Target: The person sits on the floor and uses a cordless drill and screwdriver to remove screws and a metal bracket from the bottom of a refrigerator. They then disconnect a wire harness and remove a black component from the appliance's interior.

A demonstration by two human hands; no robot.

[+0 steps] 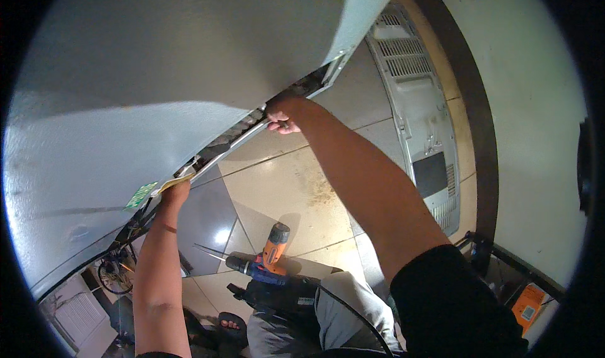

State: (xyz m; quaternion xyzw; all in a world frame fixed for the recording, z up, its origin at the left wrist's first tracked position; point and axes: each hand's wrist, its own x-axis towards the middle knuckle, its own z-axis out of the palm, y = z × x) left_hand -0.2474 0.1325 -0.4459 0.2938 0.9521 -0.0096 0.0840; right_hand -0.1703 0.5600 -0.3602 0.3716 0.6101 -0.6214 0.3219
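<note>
A large grey-blue appliance panel (170, 55) fills the upper left. Along its near edge runs a narrow opening with a metal rim (242, 137), and dark parts show inside. My right hand (285, 117) is at the middle of this opening, its visible fingers curled by the rim; what they hold, if anything, is hidden. Further left, my left hand (176, 191) reaches to the same edge beside a yellowish strip (171, 183). Its fingers are mostly hidden. A green and white label (141, 195) sits on the panel close to that hand.
An orange and blue cordless drill (272, 251) with a long bit lies near my knees. A vented metal back panel (419, 118) rests on the tiled floor (283, 188) along the right wall. An orange box (528, 307) is at the lower right, and a black cable loop (115, 273) at lower left.
</note>
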